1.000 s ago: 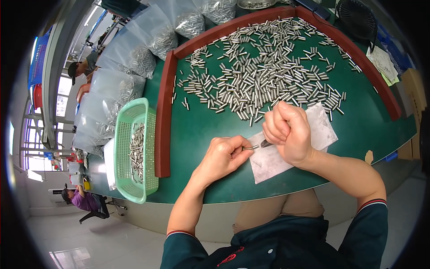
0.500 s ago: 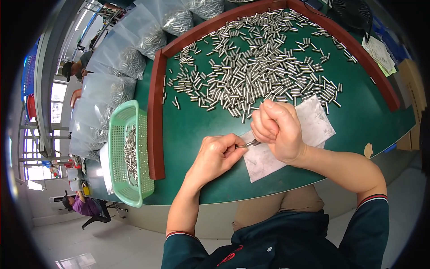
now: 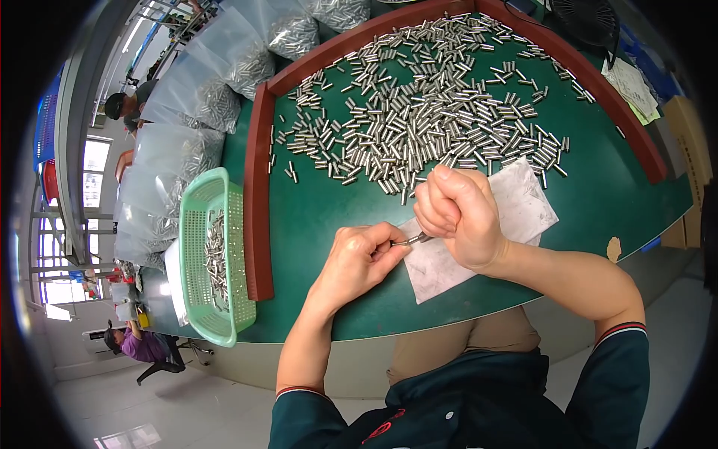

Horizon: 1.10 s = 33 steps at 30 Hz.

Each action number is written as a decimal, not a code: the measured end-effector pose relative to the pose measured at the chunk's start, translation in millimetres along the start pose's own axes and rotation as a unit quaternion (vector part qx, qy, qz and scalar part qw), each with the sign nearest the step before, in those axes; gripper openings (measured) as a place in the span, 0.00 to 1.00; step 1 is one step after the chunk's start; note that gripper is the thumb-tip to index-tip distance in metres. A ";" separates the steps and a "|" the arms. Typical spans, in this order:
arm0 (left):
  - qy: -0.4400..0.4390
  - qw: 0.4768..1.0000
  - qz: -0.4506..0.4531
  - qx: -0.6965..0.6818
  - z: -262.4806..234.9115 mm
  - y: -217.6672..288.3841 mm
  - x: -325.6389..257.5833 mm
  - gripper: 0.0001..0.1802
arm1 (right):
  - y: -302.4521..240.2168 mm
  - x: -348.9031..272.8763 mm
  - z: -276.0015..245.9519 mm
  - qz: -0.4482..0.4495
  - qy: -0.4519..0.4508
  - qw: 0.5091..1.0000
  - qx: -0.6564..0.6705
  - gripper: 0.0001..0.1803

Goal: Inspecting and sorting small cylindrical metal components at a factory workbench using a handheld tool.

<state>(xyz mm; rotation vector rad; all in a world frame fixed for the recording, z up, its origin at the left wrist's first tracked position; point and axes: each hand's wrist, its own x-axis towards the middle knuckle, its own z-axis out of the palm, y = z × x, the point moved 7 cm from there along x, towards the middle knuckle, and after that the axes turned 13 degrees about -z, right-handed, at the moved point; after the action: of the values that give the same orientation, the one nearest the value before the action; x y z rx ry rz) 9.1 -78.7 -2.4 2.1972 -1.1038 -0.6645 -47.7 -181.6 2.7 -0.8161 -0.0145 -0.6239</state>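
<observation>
Above the cloth, my left hand pinches a small metal pin between thumb and index finger. My right hand is closed in a fist, thumb on top, around a slim tool; only its dark end shows, meeting the pin, while the rest is hidden in the fist. Under both hands lies a smudged white cloth. Just beyond, a large spread of short metal pins covers the green table.
A dark red wooden border frames the pins. To its left stands a pale green basket with metal pieces inside. Clear bags of metal parts line the far left. A black fan and cardboard box are at right.
Both hands keep nearly the same grip and place. The whole view has shifted very slightly.
</observation>
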 end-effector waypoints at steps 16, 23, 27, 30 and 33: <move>-0.008 1.000 -0.010 0.000 -3.3 4.8 5.3 0.05 | 2.3 -1.0 10.0 -0.040 -0.068 0.990 -0.120 0.19; -0.093 0.886 -0.135 -0.434 -4.8 -27.1 5.8 0.06 | 3.6 0.3 1.8 0.012 -0.017 1.000 -0.008 0.22; -0.213 0.728 -0.150 -0.635 4.9 -30.5 7.7 0.08 | 1.5 -2.3 1.2 0.023 -0.009 1.000 -0.005 0.23; -0.219 0.693 -0.165 -0.667 4.5 -31.8 6.8 0.08 | 2.5 0.0 2.1 0.022 -0.010 1.000 0.005 0.23; -0.222 0.676 -0.157 -0.685 2.8 -31.6 6.7 0.07 | 3.1 2.4 0.8 0.021 -0.009 1.000 0.012 0.23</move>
<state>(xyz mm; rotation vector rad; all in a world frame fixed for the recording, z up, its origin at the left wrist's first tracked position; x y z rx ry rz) 27.8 -69.7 -27.3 0.8389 -0.1027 -1.5592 -44.0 -180.6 1.8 -0.7972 -0.0216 -0.5765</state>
